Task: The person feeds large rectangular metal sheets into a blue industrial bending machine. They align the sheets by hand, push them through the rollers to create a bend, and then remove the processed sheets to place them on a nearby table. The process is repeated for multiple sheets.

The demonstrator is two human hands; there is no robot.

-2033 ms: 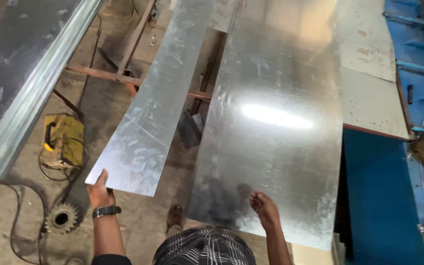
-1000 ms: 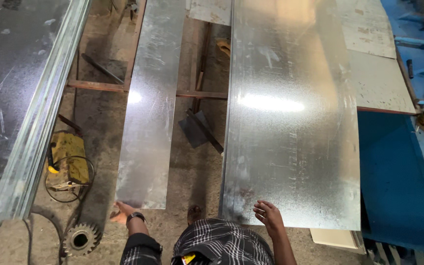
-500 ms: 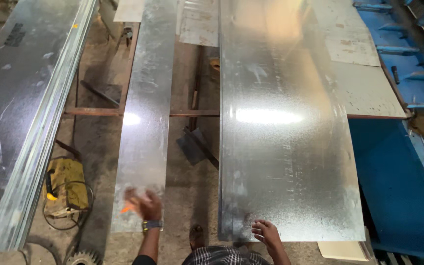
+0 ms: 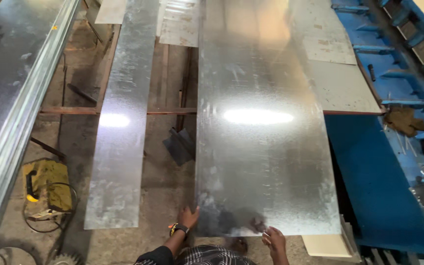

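Observation:
A wide shiny galvanized metal sheet (image 4: 261, 127) runs away from me down the middle of the view. My left hand (image 4: 188, 217) grips its near left corner. My right hand (image 4: 274, 239) holds its near edge further right. A narrower metal strip (image 4: 121, 122) lies parallel to the left of the sheet, across a rusty steel frame (image 4: 123, 111), with no hand on it.
A long folded metal profile (image 4: 11, 113) lies at the far left. A yellow power tool (image 4: 45, 189) with a cable sits on the dirt floor. A blue machine (image 4: 388, 147) stands at the right, with a pale board (image 4: 344, 78) beside the sheet.
My left hand has left the narrow strip, which now lies still, and has moved right to the wide sheet's near left corner. My right hand stays at the sheet's near edge.

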